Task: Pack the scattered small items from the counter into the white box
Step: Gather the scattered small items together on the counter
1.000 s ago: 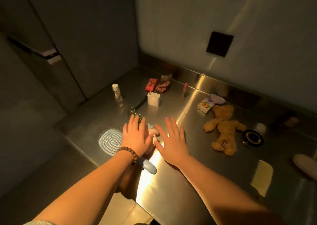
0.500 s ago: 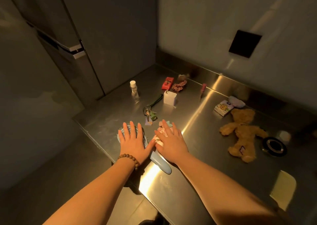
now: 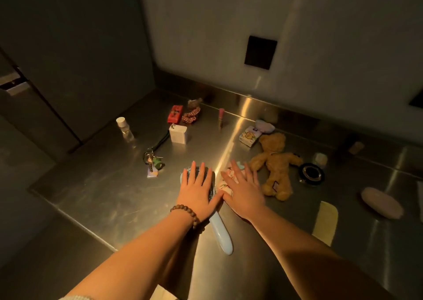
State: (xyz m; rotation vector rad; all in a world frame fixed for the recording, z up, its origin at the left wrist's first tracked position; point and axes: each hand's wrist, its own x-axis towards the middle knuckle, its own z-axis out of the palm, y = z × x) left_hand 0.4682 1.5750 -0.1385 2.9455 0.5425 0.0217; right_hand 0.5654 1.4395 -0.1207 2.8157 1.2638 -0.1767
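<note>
Both hands have slid right along the desk (image 3: 96,192) since the earlier frames; the hairbrush (image 3: 220,233) went with the left one and now sits nearer the teddy bear (image 3: 275,167).

Left to right:
- Desk's left edge runs diagonally, with a drop to the floor beyond it. Bare steel between that edge and the hands.
- Small bottle (image 3: 124,128) stands upright near the back left. Key bunch (image 3: 152,162) lies nearer, on a dark cord.
- White box (image 3: 178,134) is mid-back, beside the cord. Can't tell if it's open or what's in it.
- Red packet (image 3: 175,113) and checked fabric item (image 3: 191,115) sit behind the box, near the back lip. Pink tube (image 3: 221,114) stands to their right.
- Left hand (image 3: 196,192) lies flat on the brush head, fingers straight and slightly spread. Brush head mostly hidden; handle pokes out toward the near edge.
- Right hand (image 3: 243,191) lies flat on a small patterned cloth item (image 3: 225,186), fingers straight, spread. Item mostly covered, can't identify it.
- Teddy bear is just right of the right hand. Small printed pack (image 3: 249,136) lies behind it.
- Round black item (image 3: 311,173) is right of the bear; detail too dark.
- Yellow pad (image 3: 325,221) and pale oval object (image 3: 381,202) lie far right. Frame cuts the desk there.
</note>
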